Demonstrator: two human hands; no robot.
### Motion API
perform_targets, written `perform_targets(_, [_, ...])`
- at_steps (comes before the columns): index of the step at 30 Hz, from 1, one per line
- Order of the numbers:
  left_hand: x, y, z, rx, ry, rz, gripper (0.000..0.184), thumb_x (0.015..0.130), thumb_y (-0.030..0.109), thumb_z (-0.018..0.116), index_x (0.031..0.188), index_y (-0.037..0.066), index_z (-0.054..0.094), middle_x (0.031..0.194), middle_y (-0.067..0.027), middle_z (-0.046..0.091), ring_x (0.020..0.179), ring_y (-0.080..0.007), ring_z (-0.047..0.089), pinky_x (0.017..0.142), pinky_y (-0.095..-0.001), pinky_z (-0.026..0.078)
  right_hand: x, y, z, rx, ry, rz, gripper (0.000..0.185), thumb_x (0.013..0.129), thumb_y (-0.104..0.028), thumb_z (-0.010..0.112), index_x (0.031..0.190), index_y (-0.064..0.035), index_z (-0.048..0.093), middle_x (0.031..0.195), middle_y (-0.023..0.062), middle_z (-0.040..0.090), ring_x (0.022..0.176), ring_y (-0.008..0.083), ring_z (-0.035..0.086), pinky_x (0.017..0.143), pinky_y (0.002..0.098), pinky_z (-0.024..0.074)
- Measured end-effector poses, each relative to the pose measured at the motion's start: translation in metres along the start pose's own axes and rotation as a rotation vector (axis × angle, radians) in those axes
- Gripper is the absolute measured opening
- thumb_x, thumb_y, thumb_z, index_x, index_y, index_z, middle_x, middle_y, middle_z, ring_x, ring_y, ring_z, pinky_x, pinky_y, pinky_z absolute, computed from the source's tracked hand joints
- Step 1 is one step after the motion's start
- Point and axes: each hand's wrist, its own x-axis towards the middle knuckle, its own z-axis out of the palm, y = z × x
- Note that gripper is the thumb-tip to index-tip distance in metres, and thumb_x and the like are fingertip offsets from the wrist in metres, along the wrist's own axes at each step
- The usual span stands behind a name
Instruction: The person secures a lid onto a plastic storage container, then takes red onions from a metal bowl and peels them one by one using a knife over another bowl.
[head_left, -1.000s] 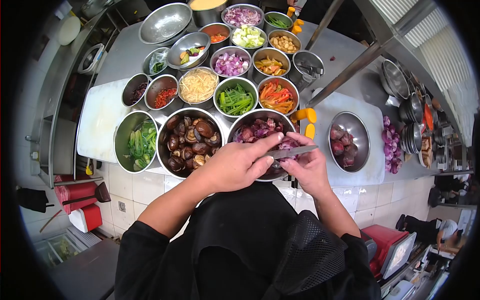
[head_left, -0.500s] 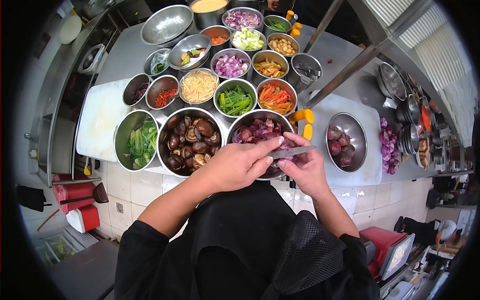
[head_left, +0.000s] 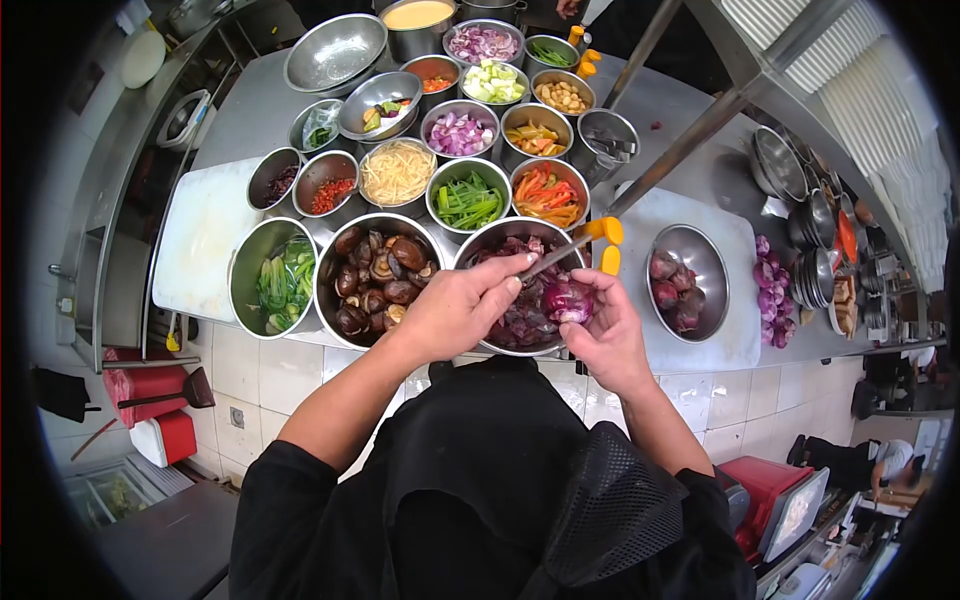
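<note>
My left hand (head_left: 455,312) is closed around a knife (head_left: 558,256), its blade slanting up to the right. In the fingers of my right hand (head_left: 612,338) is a purple-red onion (head_left: 568,303), its pale root end facing me. Both hands are over a metal pot (head_left: 474,243) of dark red onion skins (head_left: 522,328). The blade passes just above the onion; whether they touch I cannot tell. To the right, a steel bowl (head_left: 722,300) holds several dull, unpeeled onions (head_left: 678,284).
Left of the pot stand pots of mushrooms (head_left: 375,285) and leafy greens (head_left: 285,280). Behind are several tins of cut vegetables (head_left: 470,200). Peeled onions (head_left: 772,285) lie beside the right cutting board (head_left: 650,215). A slanted metal post (head_left: 685,150) rises at right.
The knife has swung from nearly level to slanting upward, away from the onion. My left hand has shifted slightly left, and the onion in my right hand now shows more fully.
</note>
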Motion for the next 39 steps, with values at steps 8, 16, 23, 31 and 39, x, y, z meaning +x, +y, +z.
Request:
perform_targets(8, [-0.009,0.010,0.006,0.134,-0.111,0.233,0.041,0.095,0.023,0.056,0.132,0.006,0.056,0.095,-0.0210,0.069,0.087,-0.0390,0.068,0.080,-0.0444,0.053,-0.003,-0.006,0.002,-0.072,0.001,0.085,0.056,0.079,0.012,0.057,0.133,0.0012,0.044,0.123,0.0090,0.054,0.113,0.0145,0.055,0.099,0.0311,0.0453])
perform_targets(16, [-0.013,0.009,0.005,0.096,-0.130,0.161,0.039,0.096,0.023,0.055,0.132,0.009,0.057,0.095,-0.0185,0.070,0.086,-0.0385,0.068,0.079,-0.0426,0.054,-0.007,-0.001,0.000,-0.136,0.012,0.061,0.057,0.079,0.011,0.058,0.134,0.0029,0.044,0.124,0.0083,0.053,0.112,0.0146,0.056,0.099,0.0305,0.0451])
perform_targets(23, [-0.006,-0.004,0.011,0.173,-0.105,0.311,0.039,0.098,0.025,0.053,0.133,0.008,0.056,0.096,-0.0198,0.070,0.088,-0.0350,0.069,0.079,-0.0394,0.054,-0.009,0.001,0.003,-0.112,0.004,0.049,0.057,0.079,0.012,0.057,0.133,0.0021,0.045,0.118,0.0087,0.057,0.113,0.0139,0.055,0.098,0.0301,0.0445])
perform_targets(31, [-0.012,0.012,0.007,0.120,-0.216,0.138,0.037,0.098,0.022,0.053,0.132,0.008,0.057,0.101,-0.0189,0.069,0.091,-0.0360,0.069,0.081,-0.0395,0.054,-0.009,-0.006,0.004,-0.056,0.012,0.174,0.057,0.078,0.012,0.058,0.131,-0.0020,0.045,0.120,0.0095,0.056,0.111,0.0148,0.056,0.098,0.0301,0.0454])
perform_targets(39, [-0.005,-0.006,0.008,-0.001,-0.142,0.214,0.039,0.099,0.025,0.053,0.136,0.012,0.055,0.094,-0.0160,0.069,0.083,-0.0301,0.070,0.078,-0.0372,0.053,-0.006,0.007,0.003,-0.002,-0.039,0.095,0.058,0.080,0.011,0.057,0.134,-0.0016,0.042,0.124,0.0095,0.054,0.114,0.0157,0.056,0.098,0.0308,0.0467])
